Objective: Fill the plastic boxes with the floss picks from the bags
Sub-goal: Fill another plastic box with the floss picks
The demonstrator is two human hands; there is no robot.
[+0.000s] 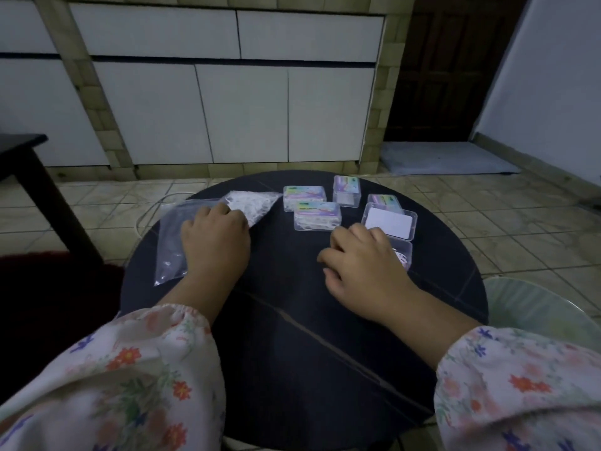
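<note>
We see the bag [182, 236] lying flat on the left part of the round dark tabletop [292, 320], its far corner bunched full of white floss picks [252, 203]; the near end looks nearly flat and clear. Our left hand [216, 237] lies on top of the bag, fingers curled down onto the plastic just beside the picks; whether it pinches the bag or only presses it we cannot tell.

To the right sits an open box [401, 255], with a few white picks showing in its near half, and its lid [388, 221] tipped back behind it, a white card on its inside. Our right hand [361, 260] rests at the left edge of this box, fingers bent and slightly spread, fingertips toward the lid; it covers much of the box, and we cannot tell whether it holds anything.

Beyond, four closed boxes with colourful labels stand near each other: one [317, 216] nearest us, filled with picks, touching another [304, 195] behind it; a third [347, 190] farther back to the right; a fourth [385, 200] just behind the open lid.

Floral sleeves [140, 369] cover both forearms. A pale green bin [533, 307] stands beside the tabletop on the right. White cabinets [244, 112] line the far wall over a tiled floor [487, 222], with a grey mat [445, 157] by a dark door.
</note>
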